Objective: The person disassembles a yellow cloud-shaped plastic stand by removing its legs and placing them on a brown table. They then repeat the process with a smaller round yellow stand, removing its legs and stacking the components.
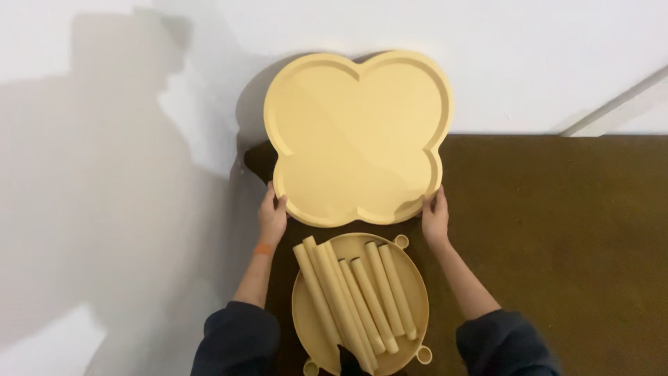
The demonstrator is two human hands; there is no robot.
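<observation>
Head view: one clover-shaped tray (358,136), pale yellow, four rounded lobes, raised rim, standing tilted against the white wall (543,56).
Left hand (272,217): fingers clasp the tray's lower left edge.
Right hand (435,217): fingers clasp its lower right edge.
Below the fingers: one round tray (415,278) on the brown floor (570,244), holding six yellow tubes (362,299).

A dark brown carpeted floor (557,244) is stretching out to three o'clock, meeting the white wall along its far edge. A round yellow tray (303,317) is sitting on it at six o'clock, with yellow tubes (362,296) lying inside. At twelve o'clock a clover-shaped yellow panel (358,136) is standing on the floor.
</observation>
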